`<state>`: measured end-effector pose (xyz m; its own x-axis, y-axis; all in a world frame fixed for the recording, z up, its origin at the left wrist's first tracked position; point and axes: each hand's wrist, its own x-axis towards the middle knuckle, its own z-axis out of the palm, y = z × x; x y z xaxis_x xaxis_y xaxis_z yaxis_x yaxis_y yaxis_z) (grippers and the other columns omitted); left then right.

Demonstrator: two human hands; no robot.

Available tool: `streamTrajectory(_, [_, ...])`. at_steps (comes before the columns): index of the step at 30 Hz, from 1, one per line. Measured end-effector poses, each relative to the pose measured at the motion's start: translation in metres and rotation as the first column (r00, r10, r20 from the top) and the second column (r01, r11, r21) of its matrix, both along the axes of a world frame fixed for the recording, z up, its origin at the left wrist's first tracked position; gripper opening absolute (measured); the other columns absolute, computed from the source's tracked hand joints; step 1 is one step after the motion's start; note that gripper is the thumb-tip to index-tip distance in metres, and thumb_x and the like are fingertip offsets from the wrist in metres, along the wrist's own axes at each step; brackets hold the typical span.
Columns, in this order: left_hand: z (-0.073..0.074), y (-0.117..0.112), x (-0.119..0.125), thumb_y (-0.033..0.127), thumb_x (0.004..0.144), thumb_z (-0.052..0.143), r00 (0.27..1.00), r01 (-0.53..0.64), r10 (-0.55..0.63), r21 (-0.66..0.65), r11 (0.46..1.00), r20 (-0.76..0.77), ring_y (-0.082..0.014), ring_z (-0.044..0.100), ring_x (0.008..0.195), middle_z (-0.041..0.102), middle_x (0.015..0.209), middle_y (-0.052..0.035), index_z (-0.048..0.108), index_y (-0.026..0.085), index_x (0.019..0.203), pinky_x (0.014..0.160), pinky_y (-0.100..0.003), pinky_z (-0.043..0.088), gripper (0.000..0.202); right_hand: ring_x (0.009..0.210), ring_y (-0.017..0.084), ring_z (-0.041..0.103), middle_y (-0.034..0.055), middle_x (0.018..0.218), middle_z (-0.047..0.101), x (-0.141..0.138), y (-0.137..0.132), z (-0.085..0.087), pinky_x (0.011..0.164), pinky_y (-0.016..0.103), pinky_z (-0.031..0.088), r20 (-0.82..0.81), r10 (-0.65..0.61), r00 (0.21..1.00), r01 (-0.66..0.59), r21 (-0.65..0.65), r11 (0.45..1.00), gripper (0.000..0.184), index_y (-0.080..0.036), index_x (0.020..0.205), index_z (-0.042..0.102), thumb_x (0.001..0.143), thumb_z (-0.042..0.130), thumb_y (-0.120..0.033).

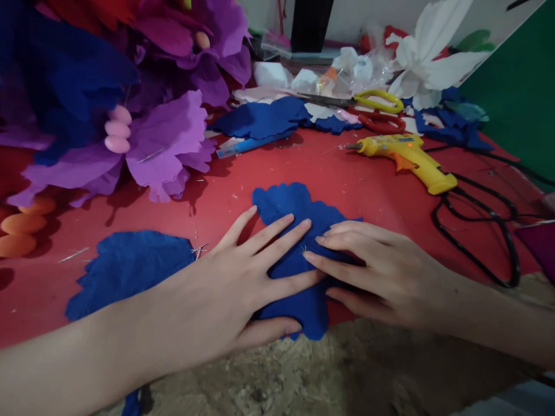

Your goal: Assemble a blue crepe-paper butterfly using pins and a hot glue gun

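Note:
A dark blue flower-shaped piece with scalloped edges (pixel 289 202), apparently crepe paper, lies flat before me. My left hand (pixel 255 277) rests on it with fingers spread, pressing it down. From the right, my right hand (pixel 373 268) touches the same piece, its fingers apart and slightly bent. Between the fingertips of both hands, a small tuft of thin wire ends (pixel 304 250) shows at the middle of the blue piece. Partly behind my left forearm lies a blue petal piece (pixel 139 260) with wire ends at its tip.
A yellow glue gun (pixel 411 159) lies on the red table cover (pixel 234 190), its black cord (pixel 472 274) looping at the right. Yellow-handled scissors (pixel 377 101), blue scraps (pixel 264 117) and a blue pen (pixel 254 144) lie behind. Large purple paper flowers (pixel 169 138) crowd the left.

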<state>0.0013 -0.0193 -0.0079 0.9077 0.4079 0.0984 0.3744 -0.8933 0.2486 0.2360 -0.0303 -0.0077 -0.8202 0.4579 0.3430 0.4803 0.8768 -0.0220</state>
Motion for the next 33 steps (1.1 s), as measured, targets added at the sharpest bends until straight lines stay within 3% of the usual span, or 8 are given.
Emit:
streamTrajectory(4, [-0.0013, 0.0001, 0.0003, 0.047, 0.09, 0.055, 1.0, 0.003, -0.003, -0.004, 1.0, -0.018, -0.0364, 0.029, 0.141, 0.039, 0.15, -0.0147, 0.052, 0.029, 0.132, 0.109, -0.067, 0.025, 0.046, 0.083, 0.02, 0.061, 0.0125, 0.087, 0.067, -0.0026, -0.0005, 0.0018, 0.072, 0.035, 0.056, -0.007, -0.017, 1.0, 0.017, -0.018, 1.0, 0.039, -0.01, 0.097, 0.068, 0.097, 0.033, -0.027])
streamTrajectory(8, [-0.0009, 0.0011, 0.0017, 0.046, 0.09, 0.055, 1.0, 0.008, -0.008, -0.017, 1.0, -0.018, -0.0358, 0.031, 0.14, 0.041, 0.148, -0.017, 0.052, 0.028, 0.133, 0.108, -0.067, 0.025, 0.046, 0.078, 0.019, 0.06, 0.0126, 0.086, 0.066, -0.0027, 0.0001, 0.0037, 0.067, 0.034, 0.054, -0.017, -0.017, 1.0, 0.016, -0.05, 0.999, 0.04, -0.009, 0.099, 0.068, 0.097, 0.032, -0.025])
streamTrajectory(17, [0.0048, 0.0014, 0.0032, 0.044, 0.093, 0.049, 0.999, -0.005, 0.008, -0.051, 0.999, 0.052, -0.0307, 0.035, 0.138, 0.045, 0.144, -0.0201, 0.056, 0.024, 0.131, 0.112, -0.059, 0.027, 0.043, 0.083, 0.019, 0.059, 0.0124, 0.089, 0.065, -0.0023, 0.001, 0.0056, 0.072, 0.036, 0.053, 0.025, -0.022, 0.999, 0.024, -0.08, 0.996, 0.039, -0.01, 0.101, 0.068, 0.097, 0.033, -0.026])
streamTrajectory(28, [0.0012, 0.0054, 0.0, 0.044, 0.096, 0.042, 0.998, 0.059, -0.059, -0.003, 0.998, 0.03, -0.0352, 0.032, 0.138, 0.043, 0.143, -0.0277, 0.052, 0.021, 0.135, 0.106, -0.065, 0.029, 0.046, 0.084, 0.021, 0.058, 0.0136, 0.091, 0.066, -0.0058, -0.0012, 0.0088, 0.074, 0.036, 0.053, 0.043, -0.039, 0.998, 0.042, -0.085, 0.996, 0.037, -0.009, 0.1, 0.069, 0.094, 0.035, -0.023])
streamTrajectory(33, [0.0007, 0.0057, -0.0014, 0.043, 0.099, 0.034, 0.997, 0.077, -0.077, 0.058, 0.995, 0.003, -0.0333, 0.032, 0.138, 0.042, 0.145, -0.0253, 0.049, 0.024, 0.136, 0.105, -0.066, 0.031, 0.044, 0.081, 0.02, 0.056, 0.0127, 0.088, 0.065, -0.0062, -0.0015, 0.0092, 0.071, 0.034, 0.052, 0.022, -0.049, 0.999, 0.051, -0.07, 0.996, 0.038, -0.009, 0.098, 0.07, 0.093, 0.035, -0.02])
